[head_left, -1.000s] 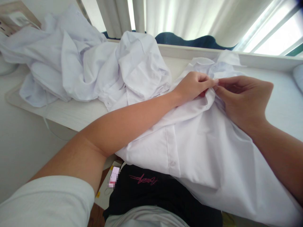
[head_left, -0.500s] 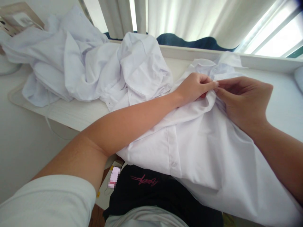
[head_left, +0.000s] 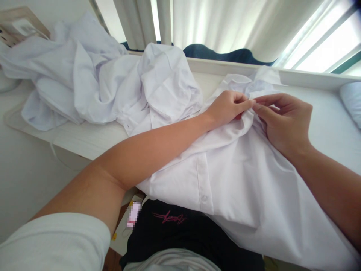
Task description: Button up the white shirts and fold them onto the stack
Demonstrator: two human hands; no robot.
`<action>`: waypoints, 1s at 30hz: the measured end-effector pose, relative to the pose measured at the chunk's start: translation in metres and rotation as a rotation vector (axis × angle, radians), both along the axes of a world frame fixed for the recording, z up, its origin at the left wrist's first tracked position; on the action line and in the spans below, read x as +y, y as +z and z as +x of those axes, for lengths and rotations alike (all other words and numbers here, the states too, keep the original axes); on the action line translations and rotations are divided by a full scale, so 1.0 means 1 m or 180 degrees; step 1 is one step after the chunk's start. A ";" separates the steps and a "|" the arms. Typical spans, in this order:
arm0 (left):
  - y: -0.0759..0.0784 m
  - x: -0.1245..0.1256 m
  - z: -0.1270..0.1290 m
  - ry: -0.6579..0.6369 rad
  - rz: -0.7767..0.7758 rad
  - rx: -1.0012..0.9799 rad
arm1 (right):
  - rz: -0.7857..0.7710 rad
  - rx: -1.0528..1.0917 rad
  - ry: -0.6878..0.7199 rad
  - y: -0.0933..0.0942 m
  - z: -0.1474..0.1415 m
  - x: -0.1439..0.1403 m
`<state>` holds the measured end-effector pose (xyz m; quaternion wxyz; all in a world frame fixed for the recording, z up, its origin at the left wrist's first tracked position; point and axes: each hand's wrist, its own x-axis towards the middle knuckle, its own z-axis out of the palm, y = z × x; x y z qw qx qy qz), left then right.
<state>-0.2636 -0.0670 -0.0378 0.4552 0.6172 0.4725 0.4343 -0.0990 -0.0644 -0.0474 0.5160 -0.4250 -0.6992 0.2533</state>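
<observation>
Two hands: both met at the upper placket of a white shirt [head_left: 242, 180], just below its collar [head_left: 239, 79].
Left hand [head_left: 225, 109]: fingers curled, thumb and forefinger pressed together on a fold of the shirt's front edge.
Right hand [head_left: 282, 120]: thumb and forefinger pinched on the same edge, fingertips touching those of the left; whatever small thing lay between them was hidden.
Progress: judging by the lie of the cloth, the lower placket looked closed, with one button [head_left: 204, 198] showing fastened; the work seemed to have reached the top of the front, so little appeared left on this shirt.
Shirt's place: spread across the table [head_left: 84, 139] and hanging over its near edge toward the person's lap, under both forearms.
Other cloth: a crumpled heap of white garments [head_left: 93, 82] lay on the table to the left, well apart from the hands and seemingly not yet handled.
</observation>
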 end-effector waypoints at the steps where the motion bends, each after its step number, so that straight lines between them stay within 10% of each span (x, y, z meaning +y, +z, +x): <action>1: 0.000 0.000 0.000 -0.0009 0.0021 -0.0004 | -0.0019 0.0009 0.0009 -0.001 0.000 0.001; 30: -0.010 0.007 0.000 -0.0197 0.0528 0.0135 | -0.0137 0.0141 0.0033 0.007 -0.003 -0.004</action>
